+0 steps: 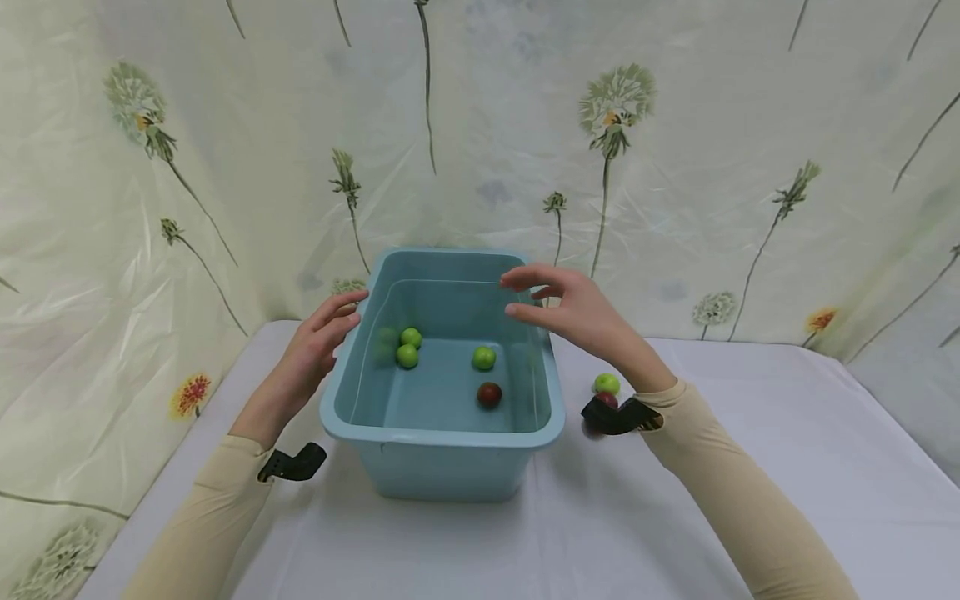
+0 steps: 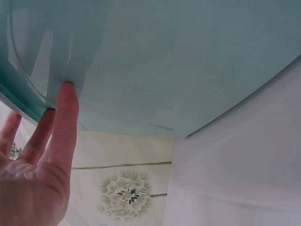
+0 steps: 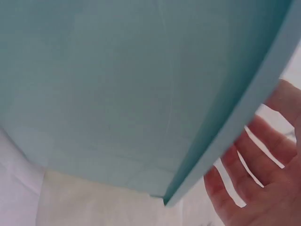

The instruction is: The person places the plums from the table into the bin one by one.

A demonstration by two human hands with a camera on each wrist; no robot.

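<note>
A light-blue plastic bin [image 1: 450, 467] stands on the table with its open top facing up. Inside lie two small round green fruits [image 1: 407, 356] at the left, another green fruit [image 1: 483, 358] towards the right and a dark red fruit [image 1: 489, 395] below it. My left hand [image 1: 311, 350] is at the bin's left side, its fingers extended by the rim; in the left wrist view one fingertip [image 2: 68, 89] appears against the outer wall. My right hand [image 1: 570, 308] hovers over the right rim, fingers loosely bent and holding nothing.
Right of the bin, a green fruit [image 1: 607, 383] and a red one [image 1: 606, 399] lie on the white-covered table [image 1: 787, 433]; a darker one [image 1: 592, 429] is partly hidden by the right wrist's black strap. A dandelion-print sheet [image 1: 487, 125] hangs behind.
</note>
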